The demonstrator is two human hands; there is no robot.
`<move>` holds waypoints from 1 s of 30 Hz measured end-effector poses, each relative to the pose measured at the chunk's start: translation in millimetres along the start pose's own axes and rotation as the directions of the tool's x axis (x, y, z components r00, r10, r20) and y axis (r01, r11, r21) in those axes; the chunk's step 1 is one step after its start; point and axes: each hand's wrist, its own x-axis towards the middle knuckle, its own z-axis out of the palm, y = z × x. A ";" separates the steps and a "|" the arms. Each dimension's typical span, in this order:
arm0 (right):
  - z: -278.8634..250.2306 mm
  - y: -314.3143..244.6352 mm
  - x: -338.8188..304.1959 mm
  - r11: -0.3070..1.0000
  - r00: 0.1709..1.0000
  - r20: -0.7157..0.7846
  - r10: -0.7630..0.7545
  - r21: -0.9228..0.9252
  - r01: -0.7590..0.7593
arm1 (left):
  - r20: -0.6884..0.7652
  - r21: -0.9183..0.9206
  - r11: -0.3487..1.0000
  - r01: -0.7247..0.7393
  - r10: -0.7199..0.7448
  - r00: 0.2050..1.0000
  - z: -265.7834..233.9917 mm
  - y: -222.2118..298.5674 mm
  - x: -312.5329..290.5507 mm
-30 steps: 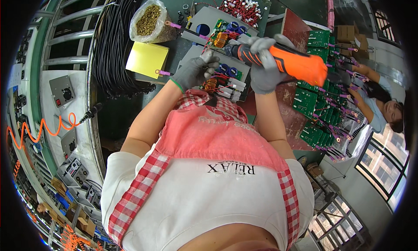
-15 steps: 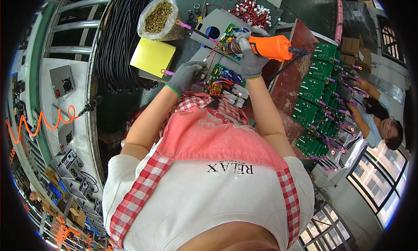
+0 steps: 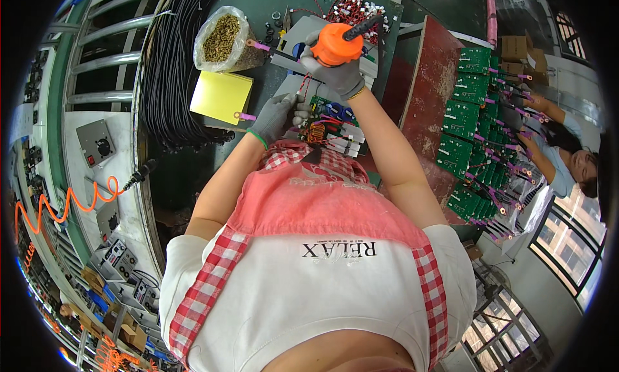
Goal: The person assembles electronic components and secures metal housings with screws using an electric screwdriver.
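Note:
My right hand [image 3: 340, 77], in a grey glove, is wrapped round an orange electric screwdriver [image 3: 338, 44]. The tool's rear end and black cord point up toward the camera, and its tip is hidden beneath. My left hand [image 3: 278, 116], also gloved, has its fingertips pinched at the lower end of a red-and-white twisted wire [image 3: 305, 84]. Just right of these fingers lies a green circuit board [image 3: 320, 102] with blue parts and a copper coil [image 3: 316, 132]. A grey metal plate [image 3: 291, 85] lies behind the left hand; the screwdriver and right hand cover part of the assembly.
A bag of brass-coloured fasteners [image 3: 222, 40], a yellow pad [image 3: 221, 96] and a black cable bundle [image 3: 171, 75] are at left. White-tipped wires [image 3: 351, 6] lie at the back. Rows of green boards [image 3: 460, 114] stand right, beyond a reddish board [image 3: 425, 75]. A co-worker [image 3: 561, 153] is far right.
My right hand has moved left with the screwdriver, which has swung from lying sideways to pointing its rear end upward. My left hand stays near the twisted wire.

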 end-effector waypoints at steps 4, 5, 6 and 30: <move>0.1 0.4 2.3 0.999 1.000 -0.012 0.022 0.029 -0.022 | -0.012 0.126 0.992 -0.018 0.020 1.000 -0.6 6.5 -11.2; -2.5 1.0 2.5 0.999 1.000 -0.012 0.016 0.033 -0.016 | 0.002 0.124 0.992 -0.033 0.033 0.999 -2.5 6.2 -12.8; -6.9 0.7 3.5 0.973 0.991 -0.018 0.133 0.191 -0.127 | 0.017 0.122 0.991 -0.048 0.046 0.999 -4.1 5.1 -14.8; -74.3 -128.9 -96.6 0.739 0.852 -0.516 -0.084 0.542 0.401 | 0.363 -0.387 0.883 0.265 -0.118 0.924 42.7 5.5 -5.6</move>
